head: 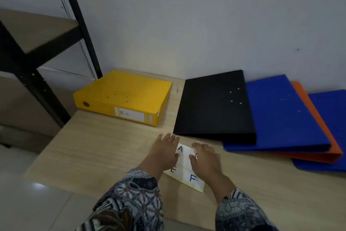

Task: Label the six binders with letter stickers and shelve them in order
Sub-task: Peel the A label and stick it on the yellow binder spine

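Note:
A white sheet of letter stickers (185, 167) lies on the wooden table (104, 148); the letters A, E and F show, the others are covered. My left hand (164, 153) rests flat on the sheet's left side with straight fingers. My right hand (206, 158) lies over its right side, fingers relaxed. Behind them lie a thick yellow binder (123, 98) and a black binder (215, 105). To the right the black one overlaps a blue binder (280, 116), an orange binder (318, 124) and another blue binder (331, 114), all fanned out flat.
A black metal shelf rack (37, 58) with wooden boards stands at the left, beside the table. A pale wall (187, 15) runs right behind the binders. Tiled floor (28, 202) shows at the lower left.

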`<state>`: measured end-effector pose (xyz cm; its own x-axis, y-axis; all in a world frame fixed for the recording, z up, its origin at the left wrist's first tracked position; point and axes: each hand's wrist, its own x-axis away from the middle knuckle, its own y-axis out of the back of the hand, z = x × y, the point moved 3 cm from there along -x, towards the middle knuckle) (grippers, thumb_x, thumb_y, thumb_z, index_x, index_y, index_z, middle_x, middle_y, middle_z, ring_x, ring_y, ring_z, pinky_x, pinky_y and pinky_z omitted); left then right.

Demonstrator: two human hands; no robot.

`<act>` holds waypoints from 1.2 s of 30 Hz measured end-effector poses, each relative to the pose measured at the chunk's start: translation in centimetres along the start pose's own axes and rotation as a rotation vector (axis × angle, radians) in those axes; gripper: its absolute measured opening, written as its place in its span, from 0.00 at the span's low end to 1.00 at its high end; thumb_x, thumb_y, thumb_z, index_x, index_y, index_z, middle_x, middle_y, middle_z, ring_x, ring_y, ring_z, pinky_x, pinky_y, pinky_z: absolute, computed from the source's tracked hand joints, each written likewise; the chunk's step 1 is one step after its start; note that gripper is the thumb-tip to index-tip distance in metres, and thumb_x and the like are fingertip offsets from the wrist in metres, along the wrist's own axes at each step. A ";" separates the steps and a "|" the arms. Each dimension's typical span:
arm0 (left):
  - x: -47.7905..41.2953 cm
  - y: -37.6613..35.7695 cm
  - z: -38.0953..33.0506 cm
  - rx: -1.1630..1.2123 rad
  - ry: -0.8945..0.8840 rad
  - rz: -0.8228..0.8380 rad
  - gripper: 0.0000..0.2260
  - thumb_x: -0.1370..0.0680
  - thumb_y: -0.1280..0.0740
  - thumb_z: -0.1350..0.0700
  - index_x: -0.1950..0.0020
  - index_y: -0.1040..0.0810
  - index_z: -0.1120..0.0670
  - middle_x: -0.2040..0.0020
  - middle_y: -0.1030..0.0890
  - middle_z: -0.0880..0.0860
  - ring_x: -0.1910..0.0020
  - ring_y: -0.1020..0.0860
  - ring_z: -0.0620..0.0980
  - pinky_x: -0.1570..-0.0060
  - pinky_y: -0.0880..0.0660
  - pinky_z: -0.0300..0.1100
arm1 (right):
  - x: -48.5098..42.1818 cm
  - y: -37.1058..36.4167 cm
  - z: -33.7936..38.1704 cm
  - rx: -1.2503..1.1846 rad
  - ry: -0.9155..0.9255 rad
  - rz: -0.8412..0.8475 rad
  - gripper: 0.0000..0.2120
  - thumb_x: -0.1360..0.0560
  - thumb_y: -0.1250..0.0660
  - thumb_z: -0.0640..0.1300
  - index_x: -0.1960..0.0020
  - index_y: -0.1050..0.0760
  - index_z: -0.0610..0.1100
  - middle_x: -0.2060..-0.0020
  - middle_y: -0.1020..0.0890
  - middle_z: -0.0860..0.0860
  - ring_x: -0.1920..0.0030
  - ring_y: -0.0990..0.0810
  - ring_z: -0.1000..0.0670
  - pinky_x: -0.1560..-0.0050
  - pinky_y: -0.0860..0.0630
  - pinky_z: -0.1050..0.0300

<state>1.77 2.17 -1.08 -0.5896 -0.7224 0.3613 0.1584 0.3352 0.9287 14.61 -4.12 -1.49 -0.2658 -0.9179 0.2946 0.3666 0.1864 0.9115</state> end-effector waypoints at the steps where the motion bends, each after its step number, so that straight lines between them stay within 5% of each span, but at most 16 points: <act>1: -0.2 -0.2 -0.1 -0.005 -0.010 -0.004 0.28 0.18 0.48 0.49 0.22 0.53 0.58 0.21 0.50 0.55 0.22 0.53 0.53 0.25 0.57 0.51 | -0.1 -0.2 0.0 0.021 -0.015 -0.004 0.20 0.21 0.45 0.53 0.29 0.39 0.53 0.33 0.32 0.50 0.33 0.36 0.46 0.37 0.38 0.49; 11: -2.4 -2.8 0.5 0.008 -0.067 0.020 0.34 0.21 0.39 0.45 0.22 0.52 0.56 0.22 0.48 0.53 0.22 0.53 0.52 0.25 0.60 0.52 | -1.2 -2.6 -0.7 0.113 -0.092 -0.109 0.20 0.22 0.47 0.58 0.32 0.34 0.56 0.38 0.29 0.52 0.39 0.33 0.48 0.43 0.38 0.51; 17: -2.5 -2.2 0.9 -0.016 -0.078 -0.024 0.37 0.25 0.36 0.39 0.23 0.46 0.54 0.24 0.42 0.52 0.23 0.50 0.52 0.25 0.60 0.56 | -1.3 -2.8 -0.3 0.092 -0.155 -0.258 0.17 0.26 0.39 0.59 0.41 0.23 0.55 0.46 0.23 0.52 0.45 0.27 0.47 0.47 0.36 0.50; 22: -2.5 -2.3 1.1 0.018 -0.060 -0.037 0.36 0.26 0.35 0.37 0.25 0.42 0.52 0.25 0.40 0.51 0.23 0.49 0.52 0.26 0.61 0.57 | -2.0 -2.4 -0.5 0.093 -0.183 -0.232 0.17 0.25 0.42 0.59 0.39 0.25 0.57 0.39 0.29 0.53 0.39 0.33 0.49 0.42 0.40 0.51; 36: -2.3 -2.1 0.9 0.013 -0.009 -0.062 0.37 0.28 0.36 0.34 0.25 0.40 0.52 0.26 0.39 0.50 0.23 0.50 0.51 0.28 0.60 0.60 | -3.1 -3.3 -0.4 -0.119 -0.300 -0.229 0.14 0.24 0.39 0.53 0.40 0.26 0.55 0.42 0.27 0.52 0.40 0.30 0.49 0.42 0.35 0.54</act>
<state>2.14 3.68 -3.94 -0.6050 -0.7367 0.3021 0.1107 0.2978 0.9482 14.53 -2.01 -5.56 -0.5952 -0.7844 0.1745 0.3640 -0.0695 0.9288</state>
